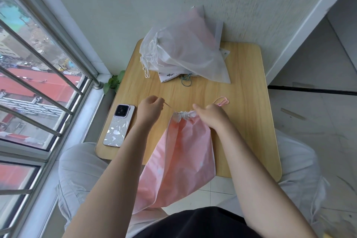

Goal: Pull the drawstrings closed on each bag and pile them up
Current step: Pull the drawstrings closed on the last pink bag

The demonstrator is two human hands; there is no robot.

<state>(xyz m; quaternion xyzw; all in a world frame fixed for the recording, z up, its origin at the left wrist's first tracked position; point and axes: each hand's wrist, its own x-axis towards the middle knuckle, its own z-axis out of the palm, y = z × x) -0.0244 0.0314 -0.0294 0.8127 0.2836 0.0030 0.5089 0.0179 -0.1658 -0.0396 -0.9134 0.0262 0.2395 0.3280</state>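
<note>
A pink drawstring bag [181, 152] lies on the small wooden table [247, 75], its lower half hanging over the near edge. Its mouth [183, 115] is gathered tight. My left hand [150, 107] pinches the left drawstring, which runs taut to the mouth. My right hand [212, 115] grips the right side of the gathered mouth, and a pink cord loop [223, 101] lies just beyond it. A pile of translucent white drawstring bags [181, 50] sits at the table's far edge against the wall, white cords hanging on its left.
A phone [119, 124] in a patterned case lies at the table's left edge. A printed bag with a teal cord [186, 80] peeks from under the pile. A barred window runs along the left; a green plant [114, 81] sits by the table's corner.
</note>
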